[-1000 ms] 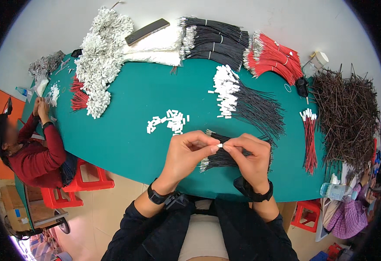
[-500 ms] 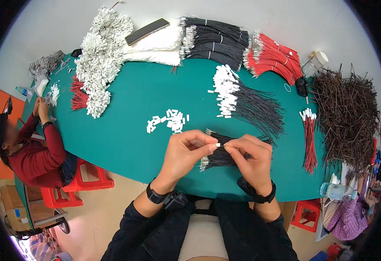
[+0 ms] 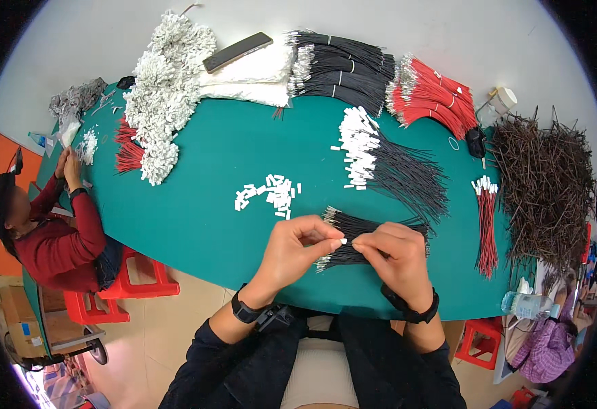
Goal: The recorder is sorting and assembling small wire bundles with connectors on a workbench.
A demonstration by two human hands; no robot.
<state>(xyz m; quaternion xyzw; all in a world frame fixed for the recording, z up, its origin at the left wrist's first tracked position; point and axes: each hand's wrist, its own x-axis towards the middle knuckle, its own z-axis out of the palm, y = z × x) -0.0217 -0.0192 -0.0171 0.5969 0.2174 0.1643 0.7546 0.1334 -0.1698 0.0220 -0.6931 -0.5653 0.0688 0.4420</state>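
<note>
A small white connector housing (image 3: 343,241) is pinched between the thumb and forefinger of my left hand (image 3: 288,253). Facing it, the fingertips of my right hand (image 3: 402,262) are pressed together on what looks like a thin wire, mostly hidden by the fingers. A narrow gap separates the two hands' fingertips. Below them lies a bundle of black wires (image 3: 356,219) with bare metal ends to the left. Loose white housings (image 3: 279,194) are scattered left of my hands. Beyond, black wires (image 3: 411,170) carry white housings (image 3: 358,146) on their left ends.
Red wires with white ends (image 3: 487,235) lie at the right, beside a brown tangled heap (image 3: 543,184). Tied black bundles (image 3: 353,68), red bundles (image 3: 434,95) and a white pile (image 3: 165,88) line the wall. A co-worker (image 3: 56,232) sits at the left end of the green table (image 3: 196,198).
Both hands have come slightly nearer to me. The fingertips have drawn a little apart, leaving the white housing in my left hand. The whole view has shifted slightly.
</note>
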